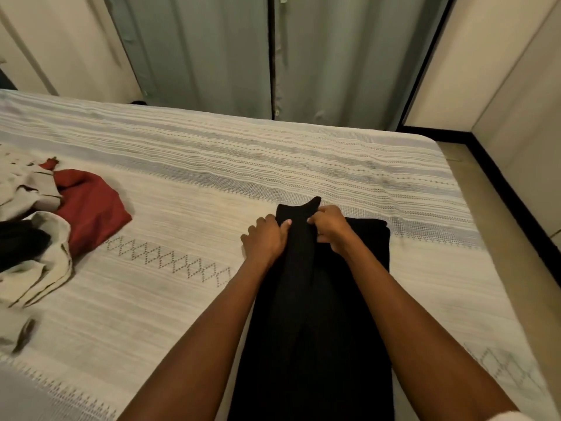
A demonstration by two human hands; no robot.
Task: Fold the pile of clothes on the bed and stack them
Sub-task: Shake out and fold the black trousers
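A long black garment (309, 314) lies lengthwise on the bed (212, 165), running from the near edge up to the middle. My left hand (267, 238) grips its far left edge, thumb on top of the cloth. My right hand (331, 226) pinches a raised fold of the same garment just to the right. Both hands sit close together at the garment's far end. At the left edge of the bed lies the pile of unfolded clothes: a dark red piece (91, 208), cream pieces (39, 268) and a black piece (18, 241).
The bed has a white woven cover with grey stripes and a diamond pattern. Grey-green curtains (212, 53) hang behind it. A strip of floor (498, 226) and a cream wall with dark skirting run along the right side.
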